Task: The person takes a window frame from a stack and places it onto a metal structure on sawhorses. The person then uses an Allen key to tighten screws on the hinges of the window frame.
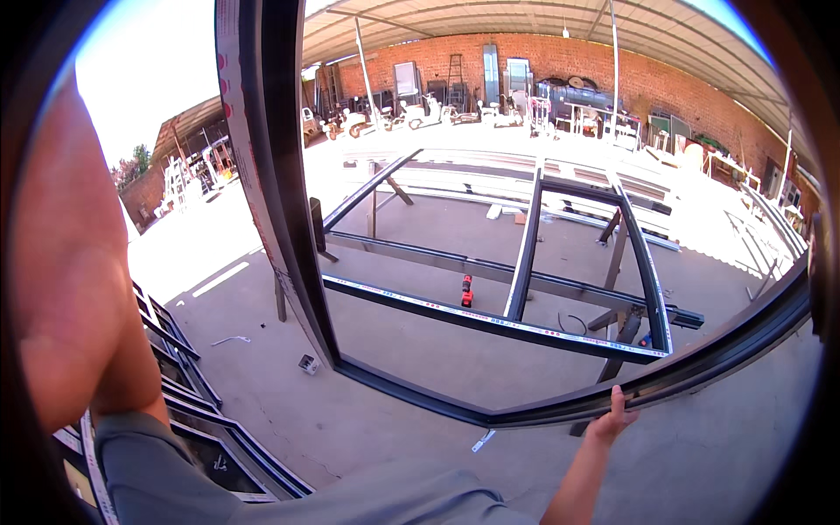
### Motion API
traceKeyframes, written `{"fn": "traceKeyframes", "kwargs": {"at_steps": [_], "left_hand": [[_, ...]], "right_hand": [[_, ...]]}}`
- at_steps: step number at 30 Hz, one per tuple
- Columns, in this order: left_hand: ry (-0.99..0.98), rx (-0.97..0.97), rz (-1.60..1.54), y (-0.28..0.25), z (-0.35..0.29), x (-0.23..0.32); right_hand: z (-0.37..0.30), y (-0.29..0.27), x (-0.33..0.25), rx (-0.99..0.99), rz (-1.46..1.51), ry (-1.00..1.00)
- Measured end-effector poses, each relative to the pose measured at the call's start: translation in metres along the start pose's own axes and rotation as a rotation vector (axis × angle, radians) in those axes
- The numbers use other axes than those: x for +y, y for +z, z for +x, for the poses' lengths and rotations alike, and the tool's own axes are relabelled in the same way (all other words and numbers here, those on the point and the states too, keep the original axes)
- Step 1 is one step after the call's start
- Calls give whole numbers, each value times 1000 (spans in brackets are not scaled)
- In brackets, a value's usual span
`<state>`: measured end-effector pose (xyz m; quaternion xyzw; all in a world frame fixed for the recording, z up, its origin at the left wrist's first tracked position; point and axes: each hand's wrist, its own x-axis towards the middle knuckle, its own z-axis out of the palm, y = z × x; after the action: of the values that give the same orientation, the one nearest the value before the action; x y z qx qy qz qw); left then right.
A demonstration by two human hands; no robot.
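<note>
Beyond the trestled frame (437, 309), a brick wall (560, 57) backs the grey floor (376, 424), while on that frame's near side a black frame (411, 393) points its long post (293, 219) upward, the right hand (608, 427) gripping the lower bar (556, 411), the unseen left hand's fingers beyond telling.

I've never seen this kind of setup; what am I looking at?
There is no machine: a person works with bare hands, and this picture comes from a fisheye camera on their head, so straight edges bend. The right hand touches the lower edge of a large dark frame; how firmly it grips is unclear. The left arm is raised, its hand out of view. Beyond, another frame with pale strips lies on legged supports, near a red tool. More frames lie at lower left.
</note>
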<state>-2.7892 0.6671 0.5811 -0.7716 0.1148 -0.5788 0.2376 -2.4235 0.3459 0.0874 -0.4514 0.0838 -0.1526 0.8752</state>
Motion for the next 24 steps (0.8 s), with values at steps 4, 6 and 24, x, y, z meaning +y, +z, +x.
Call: {"fn": "traceKeyframes", "kwargs": {"at_steps": [4, 6, 24], "left_hand": [[-847, -324, -287, 103, -220, 3], [-1101, -768, -677, 114, -286, -10], [-1574, 195, -1114, 296, -348, 13]], "right_hand": [[41, 12, -67, -110, 21, -58], [35, 42, -76, -147, 15, -64], [73, 261, -262, -357, -426, -395]]}}
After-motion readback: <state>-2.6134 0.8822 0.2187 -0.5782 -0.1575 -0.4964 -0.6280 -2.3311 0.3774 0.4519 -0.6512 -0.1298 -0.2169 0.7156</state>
